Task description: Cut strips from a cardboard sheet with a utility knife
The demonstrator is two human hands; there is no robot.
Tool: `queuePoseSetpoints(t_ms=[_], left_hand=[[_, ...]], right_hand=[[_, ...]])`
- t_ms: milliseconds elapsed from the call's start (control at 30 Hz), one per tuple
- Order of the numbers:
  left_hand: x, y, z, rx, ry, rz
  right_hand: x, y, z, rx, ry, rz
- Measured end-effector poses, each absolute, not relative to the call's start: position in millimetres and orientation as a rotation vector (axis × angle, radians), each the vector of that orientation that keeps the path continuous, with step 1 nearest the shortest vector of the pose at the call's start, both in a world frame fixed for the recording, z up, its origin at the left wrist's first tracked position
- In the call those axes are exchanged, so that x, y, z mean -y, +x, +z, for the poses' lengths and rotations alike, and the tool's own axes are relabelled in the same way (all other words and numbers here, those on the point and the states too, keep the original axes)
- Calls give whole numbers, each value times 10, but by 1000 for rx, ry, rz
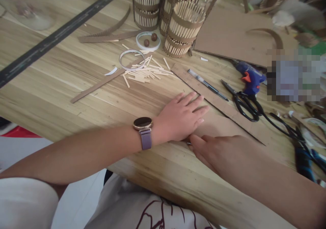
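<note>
My left hand [182,115], a watch on its wrist, presses flat with fingers spread on a brown cardboard piece [216,122]. My right hand [219,151] is closed at the near edge of that cardboard, its fingertips touching or almost touching the left hand. A small light-coloured bit shows at the right fingertips, but what they hold is mostly hidden. Just beyond the fingers lies a long cardboard strip [239,118] with a dark edge. A pen [207,84] rests along it.
Black-handled scissors [244,103] and a blue glue gun [251,76] lie to the right. Farther back are scattered small wooden sticks [152,73], a white ring [132,68], another holding two brown balls, and stick-and-cardboard cylinders [184,29]. A dark bar [58,34] crosses the upper left.
</note>
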State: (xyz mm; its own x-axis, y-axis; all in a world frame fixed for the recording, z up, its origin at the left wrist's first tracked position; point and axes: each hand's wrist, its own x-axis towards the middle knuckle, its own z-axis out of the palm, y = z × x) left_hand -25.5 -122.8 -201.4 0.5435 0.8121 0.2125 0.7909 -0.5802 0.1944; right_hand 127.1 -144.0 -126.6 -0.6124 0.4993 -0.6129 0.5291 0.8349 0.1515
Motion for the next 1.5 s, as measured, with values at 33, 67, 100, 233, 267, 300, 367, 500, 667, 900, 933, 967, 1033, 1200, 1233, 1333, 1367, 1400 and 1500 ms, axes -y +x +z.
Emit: queuePoseSetpoints(t_ms=[33, 67, 100, 233, 267, 300, 367, 500, 667, 900, 933, 967, 1033, 1200, 1233, 1333, 1367, 1400, 1500], left_hand=[[1228, -256, -2012, -1398, 2693, 430], [1228, -257, -2011, -1396, 2693, 428], [1228, -259, -2009, -1394, 2693, 427], [1232, -262, -2003, -1395, 2687, 430], [1233, -262, -2002, -1395, 2685, 432], [1233, -261, -2001, -1394, 2684, 433], [1233, -260, -2000, -1390, 2680, 431], [1230, -259, -1998, -1385, 2673, 416], [1228, -260, -2000, -1383, 2680, 422], [1230, -253, -2014, -1396, 2676, 454], [1231, -253, -2015, -1393, 2676, 455], [1231, -254, -2014, -1390, 2675, 453], [1231, -255, -2010, -1382, 2676, 440], [1237, -259, -1989, -1393, 2685, 414], [1239, -259, -1984, -1395, 2686, 408], [1242, -260, -1973, -1391, 2688, 388], [1241, -261, -1971, -1387, 2690, 384], [1238, -263, -1970, -1383, 2691, 381], [1224, -268, -1968, -1364, 2687, 363]], right_hand=[[1435, 1258, -1246, -2296, 739, -63], [1431, 1248, -1228, -2258, 731, -68], [1429, 1243, -1212, -2232, 723, -78], [1427, 1241, -1186, -2239, 720, -79], [1427, 1238, -1185, -2247, 714, -71], [1427, 1231, -1185, -2249, 706, -66], [1425, 1208, -1186, -2234, 697, -62], [1425, 1166, -1192, -2199, 719, -80], [1424, 1133, -1154, -2194, 754, -95], [1418, 1151, -1145, -2172, 752, -90], [1422, 1188, -1176, -2197, 743, -82], [1428, 1231, -1212, -2224, 735, -75], [1437, 1318, -1283, -2299, 727, -51], [1435, 1393, -1354, -2415, 712, -24], [1435, 1381, -1347, -2403, 711, -25], [1459, 1323, -1312, -2358, 731, -14], [1476, 1305, -1300, -2346, 739, -7], [1495, 1290, -1291, -2335, 744, -4], [1536, 1276, -1284, -2305, 762, 5]])
